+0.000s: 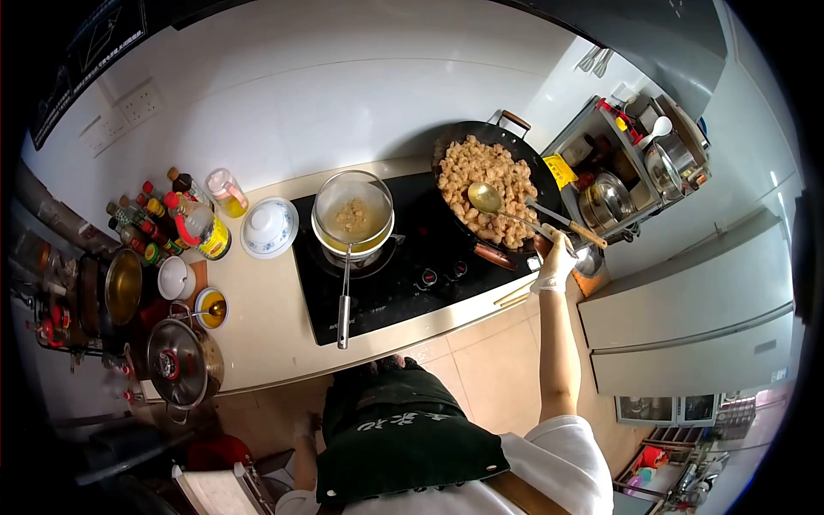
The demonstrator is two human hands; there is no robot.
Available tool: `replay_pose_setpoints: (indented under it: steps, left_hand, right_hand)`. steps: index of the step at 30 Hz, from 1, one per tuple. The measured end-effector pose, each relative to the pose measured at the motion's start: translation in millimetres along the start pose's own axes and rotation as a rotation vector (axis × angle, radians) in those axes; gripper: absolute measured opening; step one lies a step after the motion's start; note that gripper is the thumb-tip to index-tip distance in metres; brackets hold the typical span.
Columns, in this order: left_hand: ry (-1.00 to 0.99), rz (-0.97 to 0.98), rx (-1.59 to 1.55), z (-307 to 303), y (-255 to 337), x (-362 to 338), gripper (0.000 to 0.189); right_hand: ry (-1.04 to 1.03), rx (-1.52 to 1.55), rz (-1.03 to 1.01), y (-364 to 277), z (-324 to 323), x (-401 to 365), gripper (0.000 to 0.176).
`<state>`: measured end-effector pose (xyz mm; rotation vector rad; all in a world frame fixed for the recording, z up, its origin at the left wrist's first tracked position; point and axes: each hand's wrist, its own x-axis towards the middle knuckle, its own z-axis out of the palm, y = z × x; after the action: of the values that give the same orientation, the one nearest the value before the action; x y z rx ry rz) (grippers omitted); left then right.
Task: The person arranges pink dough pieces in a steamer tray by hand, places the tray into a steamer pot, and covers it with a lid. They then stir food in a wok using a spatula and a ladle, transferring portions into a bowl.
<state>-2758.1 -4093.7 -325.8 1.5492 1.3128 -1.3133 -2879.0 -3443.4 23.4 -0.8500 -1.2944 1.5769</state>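
My right hand, in a thin clear glove, is closed around the handle of a metal ladle. The ladle's bowl rests over browned chunks of meat that fill a large black wok. Beside the ladle, a spatula with a wooden handle leans on the wok's right rim. Low at my left side hangs my left hand, close to my dark apron; its fingers are too dark to make out. A mesh strainer with some pieces in it lies across a pot of cloudy liquid.
The black cooktop carries the wok and pot. Left on the counter are a lidded white bowl, several sauce bottles, a small bowl with a spoon and a lidded steel pot. A rack of pans stands right.
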Motion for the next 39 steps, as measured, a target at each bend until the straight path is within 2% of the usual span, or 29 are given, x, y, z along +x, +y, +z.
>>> replay_pose_setpoints:
  steps: [8,14,17,22,26,29,33,34,35,39]
  left_hand:
    - [0.061,0.001,0.074,5.8,3.7,2.0,0.055]
    - [0.049,-0.012,-0.053,2.0,4.5,1.6,0.051]
    - [0.052,-0.047,-0.153,7.1,9.2,11.4,0.049]
    - [0.121,-0.252,-0.555,26.2,32.4,57.9,0.043]
    - [0.150,-0.284,-0.704,16.7,33.8,41.9,0.036]
    - [0.166,-0.409,-1.223,21.4,48.1,61.0,0.033]
    - [0.145,-0.321,-0.996,22.0,63.0,61.4,0.030]
    - [0.138,-0.299,-0.938,21.7,64.7,60.2,0.029]
    - [0.132,-0.276,-0.879,21.5,66.5,59.7,0.028]
    - [0.067,-0.253,-0.785,11.8,66.2,29.4,0.035]
  right_hand:
    - [-0.008,0.021,0.031,-5.9,8.8,-15.9,0.014]
    - [-0.007,0.047,0.027,-7.1,14.7,-21.7,0.012]
    - [-0.072,0.019,0.024,-19.1,20.5,-27.6,0.011]
    - [-0.082,0.017,-0.031,-29.6,34.9,-27.9,0.012]
    - [-0.186,-0.063,-0.102,-34.8,46.5,-26.6,0.019]
    - [-0.223,-0.040,-0.094,-54.3,72.7,-53.2,0.020]
    - [-0.296,0.028,-0.026,-60.5,98.8,-81.7,0.012]
    - [-0.304,0.033,-0.022,-45.2,100.1,-75.8,0.021]
    - [-0.377,0.110,0.026,-45.9,106.3,-84.0,0.011]
    - [-0.372,0.072,0.126,-34.2,128.6,-124.5,0.016]
